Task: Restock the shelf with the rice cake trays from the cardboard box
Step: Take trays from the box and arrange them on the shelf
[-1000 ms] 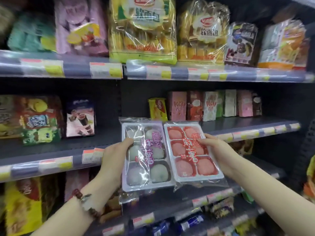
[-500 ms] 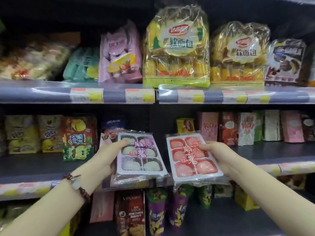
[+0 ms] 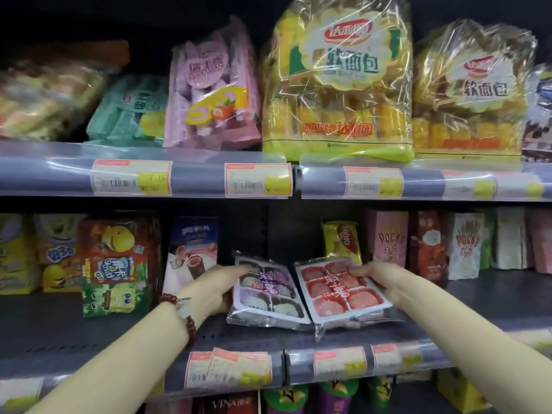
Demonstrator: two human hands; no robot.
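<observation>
Two wrapped rice cake trays lie side by side on the middle shelf [image 3: 493, 309]. The purple tray [image 3: 265, 294] with pale cakes is on the left, and my left hand [image 3: 215, 289] grips its left edge, fingers over the top. The red tray [image 3: 340, 291] with pink cakes is on the right, its front end tilted up a little; my right hand [image 3: 378, 277] holds its far right corner. Both trays rest in the gap between a tall biscuit box and the Pocky boxes. The cardboard box is out of view.
A blue-and-white biscuit box [image 3: 192, 249] stands left of the trays, a yellow snack pack [image 3: 343, 242] and Pocky boxes [image 3: 389, 237] behind and right. Large bread bags [image 3: 337, 85] fill the upper shelf. Price tags line the shelf edge [image 3: 239, 369].
Both hands moved forward and down, bringing the two trays from the air in front of the shelf onto the middle shelf surface. The camera view rose and drew closer.
</observation>
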